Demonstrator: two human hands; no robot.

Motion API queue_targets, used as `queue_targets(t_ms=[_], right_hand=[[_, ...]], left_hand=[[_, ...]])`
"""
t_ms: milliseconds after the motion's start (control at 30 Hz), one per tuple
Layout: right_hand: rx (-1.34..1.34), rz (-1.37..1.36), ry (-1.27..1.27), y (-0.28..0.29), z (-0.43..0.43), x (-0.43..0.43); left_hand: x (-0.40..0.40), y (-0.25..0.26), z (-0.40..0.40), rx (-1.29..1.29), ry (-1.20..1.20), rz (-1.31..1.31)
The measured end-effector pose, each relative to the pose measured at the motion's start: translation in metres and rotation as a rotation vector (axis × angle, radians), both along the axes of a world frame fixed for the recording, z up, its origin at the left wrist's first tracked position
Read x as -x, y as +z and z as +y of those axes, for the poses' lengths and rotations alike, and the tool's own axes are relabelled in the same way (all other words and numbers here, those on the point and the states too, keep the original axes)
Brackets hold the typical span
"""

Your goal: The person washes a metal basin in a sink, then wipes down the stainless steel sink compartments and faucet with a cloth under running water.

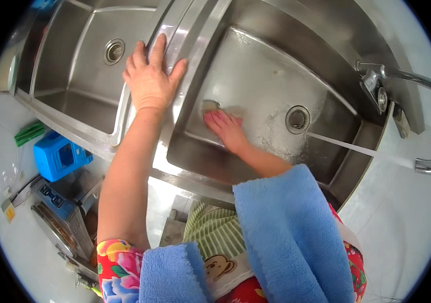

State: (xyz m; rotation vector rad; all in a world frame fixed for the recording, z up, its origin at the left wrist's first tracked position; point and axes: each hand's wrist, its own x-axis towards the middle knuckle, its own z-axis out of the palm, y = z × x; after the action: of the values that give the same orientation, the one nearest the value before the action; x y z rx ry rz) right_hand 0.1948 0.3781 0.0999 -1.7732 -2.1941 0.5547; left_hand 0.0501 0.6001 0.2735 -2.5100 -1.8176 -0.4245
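My left hand (150, 81) rests palm down, fingers spread, on the wet metal divider (190, 41) between two stainless steel sink basins. Inside the right basin (261, 64), my right hand (227, 128) presses a small grey-brown pad (211, 105) against the floor near the left wall. My fingers cover most of the pad, so its exact kind is unclear. From the curved chrome faucet (427, 165) a stream of water (344, 143) runs to the round drain (298, 119). The basin floor looks wet, with a small yellowish speck (275, 72) on it.
The left basin (96, 57) has its own drain (114, 52). Below it at left are a green cloth or pad (29, 133), a blue plastic container (61, 156) and an appliance with a control panel (52, 195). A blue towel-like cloth (287, 227) hangs over my right forearm.
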Motion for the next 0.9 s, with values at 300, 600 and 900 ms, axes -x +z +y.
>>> queue_targets(t_ms=[300,600,900], right_hand=[[0.332,0.456,-0.183,-0.004,0.025,0.065],[0.759,1.032,-0.046,0.073,0.012,0.043],[1.189,0.912,-0.598,0.162,-0.200,-0.163]], left_hand=[[-0.005,0.001,-0.003,0.020,0.004,-0.013],[-0.005,-0.007,0.005,0.013,0.002,0.000],[0.005,-0.010,0.008,0.006,0.011,0.040]])
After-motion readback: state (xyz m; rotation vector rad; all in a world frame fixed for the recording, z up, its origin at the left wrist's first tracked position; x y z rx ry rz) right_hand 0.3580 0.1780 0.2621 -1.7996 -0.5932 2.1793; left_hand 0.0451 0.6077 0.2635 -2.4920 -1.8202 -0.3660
